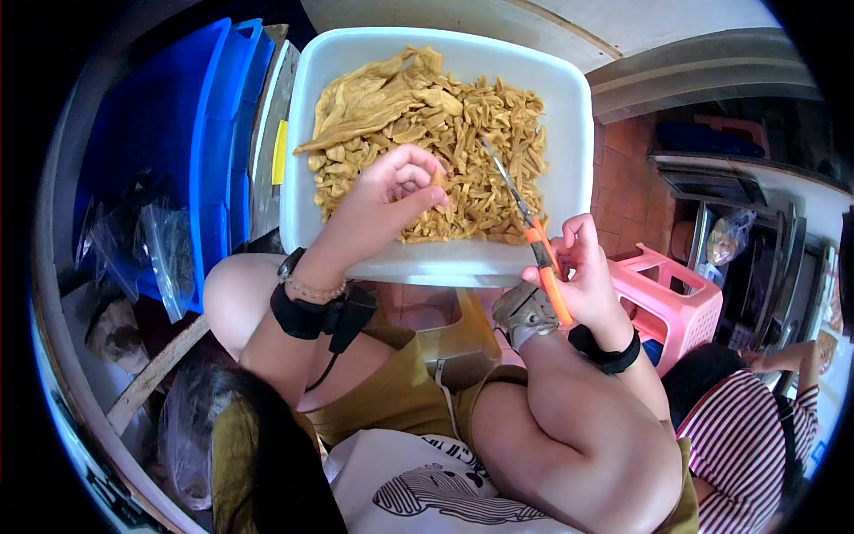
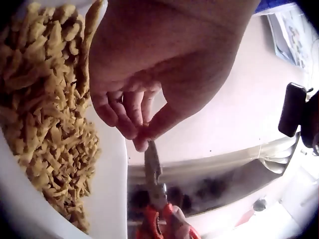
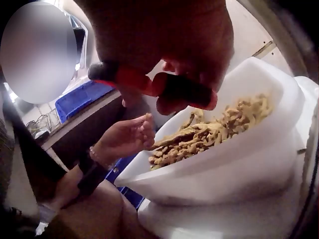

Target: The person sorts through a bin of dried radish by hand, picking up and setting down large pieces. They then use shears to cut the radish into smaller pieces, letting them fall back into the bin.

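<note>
Over the white tub [image 1: 583, 178], my left hand [image 1: 391, 196] pinches a small yellow-brown piece [image 1: 438, 179] between thumb and fingertips. My right hand [image 1: 583, 271] holds orange-handled scissors [image 1: 544, 254] at the tub's front right corner, with fingers through the handle loops. The blades look together and point up and left over the cut pieces [image 1: 498, 116]. In the left wrist view the scissor blade [image 2: 152, 164] overlaps the left fingertips. Larger wrinkled yellow-brown slabs [image 1: 374, 93] lie at the tub's back left. In the right wrist view the dark red handles [image 3: 164, 87] show close up.
Blue crates [image 1: 209, 160] stand left of the tub, with clear plastic bags [image 1: 169, 249] by them. A pink stool [image 1: 676, 298] stands at the right. Beyond it, another person in a striped shirt [image 1: 747, 436] sits low. My legs are under the tub's near edge.
</note>
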`<control>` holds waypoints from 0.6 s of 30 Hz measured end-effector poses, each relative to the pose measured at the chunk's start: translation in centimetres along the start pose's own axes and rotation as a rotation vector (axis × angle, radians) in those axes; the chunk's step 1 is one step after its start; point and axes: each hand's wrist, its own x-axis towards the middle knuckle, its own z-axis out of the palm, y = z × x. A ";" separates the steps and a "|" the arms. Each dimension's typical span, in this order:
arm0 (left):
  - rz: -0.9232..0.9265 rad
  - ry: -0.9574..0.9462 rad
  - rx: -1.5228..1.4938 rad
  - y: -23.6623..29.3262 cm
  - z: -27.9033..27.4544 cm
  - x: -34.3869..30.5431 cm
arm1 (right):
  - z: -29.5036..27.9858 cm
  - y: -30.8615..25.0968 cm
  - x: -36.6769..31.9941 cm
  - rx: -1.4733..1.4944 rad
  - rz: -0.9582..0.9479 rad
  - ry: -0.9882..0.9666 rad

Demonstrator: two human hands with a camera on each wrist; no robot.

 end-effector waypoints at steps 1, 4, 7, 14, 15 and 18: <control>-0.023 0.039 -0.046 0.2 -0.1 0.0 | -0.2 0.1 0.0 -0.044 0.014 0.003; -0.008 0.071 -0.058 0.4 -0.4 0.0 | -0.4 0.3 -0.1 -0.076 0.014 0.017; 0.012 0.104 -0.084 0.8 -0.4 0.1 | -0.3 0.4 -0.2 -0.055 -0.023 0.048; 0.019 0.140 -0.070 0.4 -0.6 0.1 | 0.0 -0.3 -0.3 -0.022 -0.023 0.047; 0.048 0.140 -0.073 0.2 -0.6 0.1 | 0.0 -0.4 -0.3 -0.022 -0.024 0.046; 0.102 0.134 -0.091 0.3 -0.5 0.1 | 0.0 -0.4 -0.3 -0.043 -0.032 0.028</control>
